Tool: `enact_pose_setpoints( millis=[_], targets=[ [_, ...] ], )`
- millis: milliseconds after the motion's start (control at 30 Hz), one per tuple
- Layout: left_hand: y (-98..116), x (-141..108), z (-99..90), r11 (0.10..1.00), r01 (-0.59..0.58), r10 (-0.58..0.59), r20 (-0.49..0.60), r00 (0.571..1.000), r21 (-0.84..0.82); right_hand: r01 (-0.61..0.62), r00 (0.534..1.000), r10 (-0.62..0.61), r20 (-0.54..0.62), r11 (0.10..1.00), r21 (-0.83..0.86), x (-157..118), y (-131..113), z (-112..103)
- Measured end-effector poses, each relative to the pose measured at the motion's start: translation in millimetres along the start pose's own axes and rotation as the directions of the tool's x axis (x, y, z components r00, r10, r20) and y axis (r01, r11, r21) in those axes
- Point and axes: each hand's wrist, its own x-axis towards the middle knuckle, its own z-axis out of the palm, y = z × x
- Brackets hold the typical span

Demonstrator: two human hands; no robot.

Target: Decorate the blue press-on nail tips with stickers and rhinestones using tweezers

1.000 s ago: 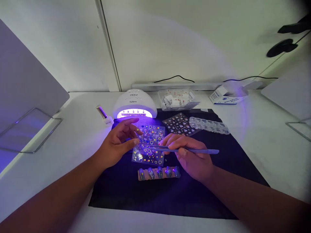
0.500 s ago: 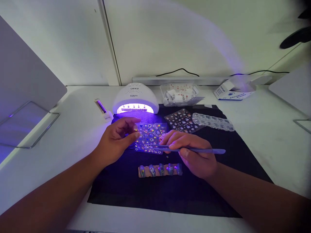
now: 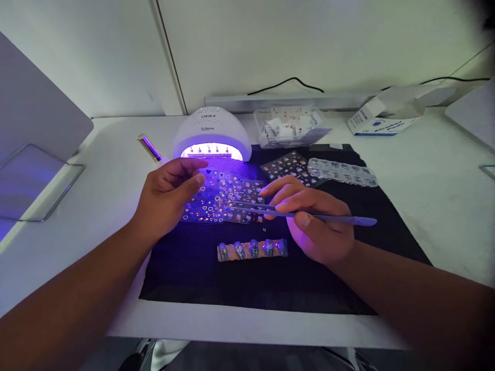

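Observation:
My left hand [image 3: 166, 198] pinches the edge of a clear sticker sheet [image 3: 207, 206] printed with hearts and dots. The sheet overlaps a second sticker sheet [image 3: 250, 195] on its right. My right hand [image 3: 319, 219] grips tweezers [image 3: 363, 221], whose two arms are a little apart and point left over the sheets. I cannot tell whether anything is between the tips. In front of both hands, a strip of decorated false nails [image 3: 253, 250] lies on the black mat [image 3: 251, 288]. One tiny shiny piece [image 3: 264, 230] sits just behind the strip.
A lit nail lamp [image 3: 212, 129] stands behind my left hand, with a slim purple and gold tube [image 3: 149, 148] to its left. Further right are a dark sticker sheet [image 3: 292, 167], a clear compartment case [image 3: 342, 171], a clear plastic tub [image 3: 290, 129] and an opened carton [image 3: 382, 121].
My left hand has drawn the heart sticker sheet leftward, uncovering more of the second sheet beneath. The tweezers stay over the sheets, their arms now visibly apart. The view has shifted slightly.

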Motion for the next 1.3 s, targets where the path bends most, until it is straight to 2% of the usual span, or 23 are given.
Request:
enact_pose_setpoints(
  millis=[200, 333, 433, 733, 900, 1067, 1200, 1300],
  targets=[
    [8, 2, -0.5, 0.998, 0.028, -0.027, -0.019, 0.999, 0.063, -0.026, 0.996, 0.025, -0.081, 1.0, -0.011, -1, -1, -1],
    [8, 5, -3.8, 0.991, 0.126, -0.128, 0.078, 0.989, 0.035, 0.008, 0.994, -0.012, -0.108, 0.999, -0.036, -2, -5, 0],
    [7, 7, -4.9, 0.986, 0.156, -0.162, 0.133, 0.978, 0.058, 0.025, 0.995, -0.031, -0.1, 0.998, -0.063, -3, -8, 1],
    [3, 5, -2.5, 0.992, 0.097, -0.114, 0.228, 0.967, 0.084, 0.045, 0.998, -0.048, -0.037, 0.996, -0.076, -2, -7, 0],
    [3, 1, -2.7, 0.995, 0.076, -0.09, 0.271, 0.958, 0.061, 0.02, 0.999, -0.022, -0.047, 0.999, -0.039, -2, -9, 0],
    [11, -3, -2.6, 0.99, 0.036, -0.077, 0.307, 0.949, 0.136, -0.009, 1.0, 0.009, 0.004, 0.998, 0.068, -1, -12, -1],
    [13, -4, -3.6, 0.98, 0.006, -0.078, 0.354, 0.932, 0.201, -0.018, 0.999, 0.014, 0.05, 0.997, 0.07, -2, -10, -3],
    [13, -3, -4.1, 0.967, -0.06, -0.038, 0.37, 0.928, 0.249, -0.022, 0.997, 0.018, 0.079, 0.998, 0.052, -2, -9, -4]
  ],
)
